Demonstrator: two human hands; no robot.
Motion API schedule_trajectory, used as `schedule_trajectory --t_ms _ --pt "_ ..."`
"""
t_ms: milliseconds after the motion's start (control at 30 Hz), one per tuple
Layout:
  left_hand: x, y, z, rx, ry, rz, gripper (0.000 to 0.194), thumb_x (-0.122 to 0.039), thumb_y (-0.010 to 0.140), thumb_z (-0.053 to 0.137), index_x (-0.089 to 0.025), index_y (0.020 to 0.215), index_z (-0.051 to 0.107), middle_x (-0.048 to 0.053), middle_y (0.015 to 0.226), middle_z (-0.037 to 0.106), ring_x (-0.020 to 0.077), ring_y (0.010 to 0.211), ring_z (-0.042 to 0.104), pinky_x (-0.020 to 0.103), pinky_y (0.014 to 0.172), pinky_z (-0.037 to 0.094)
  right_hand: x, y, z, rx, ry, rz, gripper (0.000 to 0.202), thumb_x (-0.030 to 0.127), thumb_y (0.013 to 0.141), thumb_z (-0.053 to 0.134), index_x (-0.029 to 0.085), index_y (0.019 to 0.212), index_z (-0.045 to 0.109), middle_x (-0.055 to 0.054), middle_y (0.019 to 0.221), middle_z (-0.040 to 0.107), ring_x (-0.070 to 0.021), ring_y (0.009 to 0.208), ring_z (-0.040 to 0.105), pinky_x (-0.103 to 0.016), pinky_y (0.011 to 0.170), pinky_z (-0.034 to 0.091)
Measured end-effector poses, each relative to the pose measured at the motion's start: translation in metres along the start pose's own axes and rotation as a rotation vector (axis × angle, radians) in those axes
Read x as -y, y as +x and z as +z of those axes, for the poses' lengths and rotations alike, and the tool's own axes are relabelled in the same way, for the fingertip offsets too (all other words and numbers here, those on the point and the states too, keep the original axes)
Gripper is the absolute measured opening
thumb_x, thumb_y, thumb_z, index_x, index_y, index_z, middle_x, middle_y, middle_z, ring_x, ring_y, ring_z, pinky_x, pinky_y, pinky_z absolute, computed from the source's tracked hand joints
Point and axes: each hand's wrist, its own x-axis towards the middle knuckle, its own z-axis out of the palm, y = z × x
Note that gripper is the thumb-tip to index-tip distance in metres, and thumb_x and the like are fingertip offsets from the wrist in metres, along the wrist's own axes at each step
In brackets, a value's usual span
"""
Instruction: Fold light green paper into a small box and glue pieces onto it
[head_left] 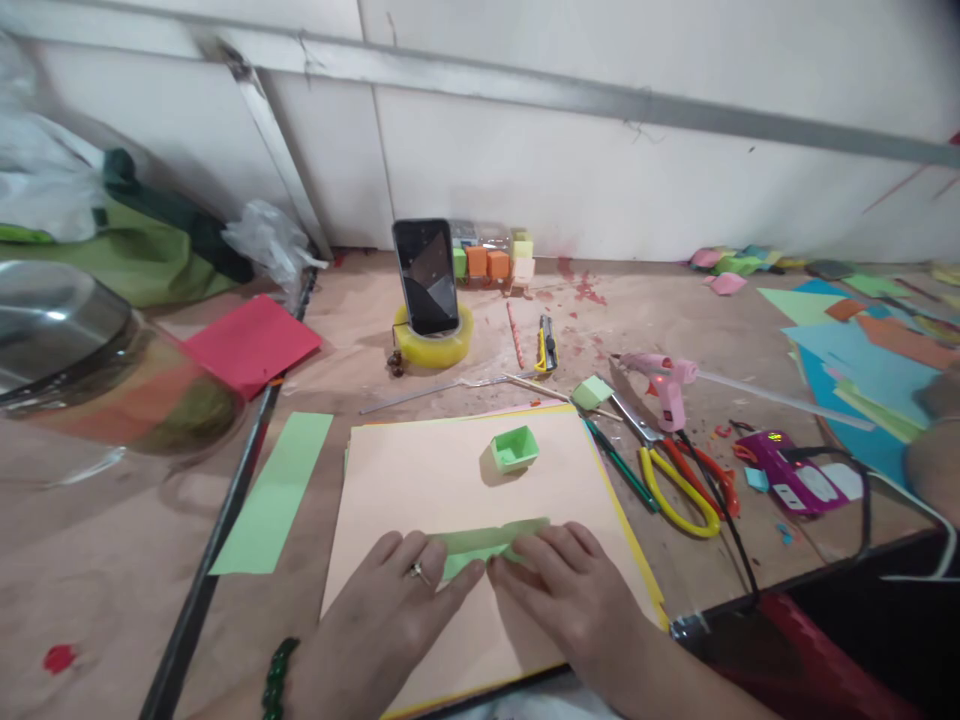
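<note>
As the left hand [394, 600] and right hand [574, 590] met at the lower centre of the frame, both held the folded green strip [474, 550] between bent fingers and thumbs.

Their grips were narrow, closed on the paper, with the thumb tips near each other at its lower edge, over the peach sheets [405, 480]. While a small open green box [514, 450] sat on those sheets just above the hands, a flat green strip [276, 495] lay at the left of the frame. Right of the sheets were yellow-and-red-handled scissors [679, 490] and a pink glue gun [664, 385]; a phone [426, 277] stood upright in a yellow tape roll [435, 345] at upper centre.
</note>
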Motion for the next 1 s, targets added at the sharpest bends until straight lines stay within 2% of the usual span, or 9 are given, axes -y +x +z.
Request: schedule_trajectory --t_ms 200,333,467,567,633,767,867,933,1000 --pt "0.006 -0.016 -0.009 0.078 0.061 0.015 0.042 0.001 0.079 0.046 -0.019 0.114 0.059 0.005 0.089 0.067 0.0217 0.080 0.058 0.034 0.071 0.043 -0.013 -0.016 -0.003 0.032 0.035 0.072 0.026 0.014 0.096 0.040 0.019 0.094 0.066 -0.006 0.082 0.066 -0.0176 0.073 0.052 -0.032 0.064 0.038" --pt "0.012 -0.034 -0.011 0.017 0.063 -0.020 0.042 0.002 0.076 0.042 -0.019 0.105 0.063 0.006 0.094 0.068 0.0227 0.083 0.059 0.036 0.074 0.043 -0.025 -0.030 -0.020 0.083 0.093 0.176 0.027 0.010 0.093 0.040 0.019 0.090 0.066 -0.007 0.084 0.066 -0.0175 0.074 0.056 -0.029 0.061 0.044" --pt "0.013 -0.035 -0.013 -0.029 0.025 -0.038 0.036 -0.001 0.077 0.042 -0.019 0.099 0.064 0.007 0.095 0.068 0.0222 0.084 0.058 0.036 0.077 0.044 -0.030 -0.022 -0.034 0.078 0.222 0.304 0.030 0.005 0.089 0.038 0.021 0.086 0.064 -0.007 0.094 0.066 -0.0175 0.085 0.061 -0.028 0.068 0.052" --pt "0.012 -0.027 -0.017 -0.038 0.014 -0.041 0.030 -0.003 0.079 0.044 -0.019 0.093 0.065 0.007 0.094 0.068 0.0227 0.083 0.059 0.038 0.078 0.046 -0.026 -0.006 -0.029 0.058 0.252 0.352 0.021 0.014 0.089 0.043 0.020 0.098 0.061 -0.010 0.107 0.064 -0.0218 0.104 0.059 -0.035 0.084 0.053" --pt "0.012 -0.023 -0.019 -0.063 0.016 -0.066 0.029 -0.004 0.081 0.043 -0.020 0.090 0.065 0.007 0.096 0.068 0.0226 0.087 0.061 0.040 0.083 0.047 -0.023 0.003 -0.018 0.123 0.254 0.389 0.033 0.016 0.085 0.052 0.018 0.118 0.054 -0.012 0.110 0.064 -0.0238 0.104 0.059 -0.037 0.082 0.054" --pt "0.011 -0.025 -0.018 -0.154 -0.054 -0.164 0.030 -0.010 0.088 0.043 -0.021 0.108 0.063 0.004 0.080 0.066 0.0173 0.076 0.064 0.029 0.074 0.052 -0.015 0.005 0.000 0.172 0.267 0.418 0.044 0.005 0.078 0.045 0.017 0.121 0.050 -0.005 0.085 0.068 -0.0176 0.071 0.064 -0.028 0.062 0.053" --pt "0.005 -0.029 -0.015 -0.176 -0.215 -0.321 0.036 -0.022 0.091 0.046 -0.022 0.127 0.053 -0.003 0.064 0.061 0.0118 0.053 0.059 0.020 0.055 0.051 -0.004 0.001 -0.002 0.076 0.379 0.409 0.040 0.006 0.081 0.042 0.018 0.119 0.048 -0.001 0.080 0.068 -0.0109 0.053 0.056 -0.021 0.052 0.046" --pt "-0.001 -0.025 -0.014 -0.142 -0.392 -0.380 0.050 -0.026 0.091 0.048 -0.026 0.140 0.038 -0.004 0.068 0.065 0.0105 0.050 0.059 0.019 0.053 0.051 0.006 0.000 -0.005 -0.027 0.421 0.333 0.027 0.008 0.085 0.041 0.019 0.106 0.052 0.001 0.072 0.064 -0.0095 0.051 0.053 -0.019 0.049 0.042" --pt "-0.007 -0.017 -0.016 -0.101 -0.608 -0.377 0.061 -0.022 0.091 0.046 -0.029 0.147 0.021 -0.001 0.083 0.070 0.0124 0.063 0.065 0.021 0.061 0.055 0.015 0.003 -0.006 -0.094 0.406 0.156 0.018 0.010 0.089 0.039 0.019 0.091 0.054 0.002 0.062 0.057 -0.0101 0.049 0.051 -0.020 0.046 0.038"
